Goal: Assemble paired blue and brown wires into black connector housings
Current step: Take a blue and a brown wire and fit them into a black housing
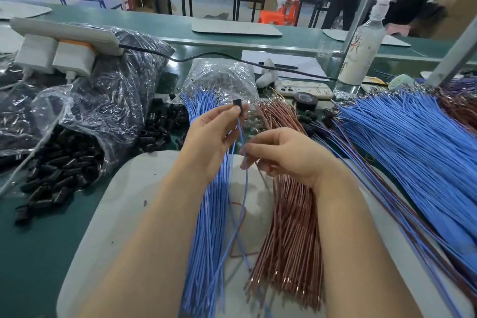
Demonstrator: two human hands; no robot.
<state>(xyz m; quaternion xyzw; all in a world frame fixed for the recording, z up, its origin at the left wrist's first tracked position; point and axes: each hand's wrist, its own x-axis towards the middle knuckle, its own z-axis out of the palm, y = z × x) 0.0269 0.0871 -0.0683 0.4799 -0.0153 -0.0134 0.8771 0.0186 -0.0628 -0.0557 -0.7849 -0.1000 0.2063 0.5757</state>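
My left hand (pixel 211 134) pinches a small black connector housing (pixel 238 105) between thumb and fingertips, raised above the bench. A single blue wire (pixel 244 188) runs down from the housing. My right hand (pixel 281 155) pinches that wire a little below the housing. A bundle of blue wires (pixel 206 227) lies on the grey mat under my left wrist. Beside it, under my right wrist, lies a bundle of brown wires (pixel 291 235). A thin brown wire loops on the mat between the bundles.
Loose black housings (pixel 59 170) spill from a clear plastic bag (pixel 103 100) at left. A large pile of finished blue and brown wire pairs (pixel 413 147) fans out at right. A phone (pixel 302 89), a tape roll (pixel 305 100) and a bottle (pixel 361 51) stand behind.
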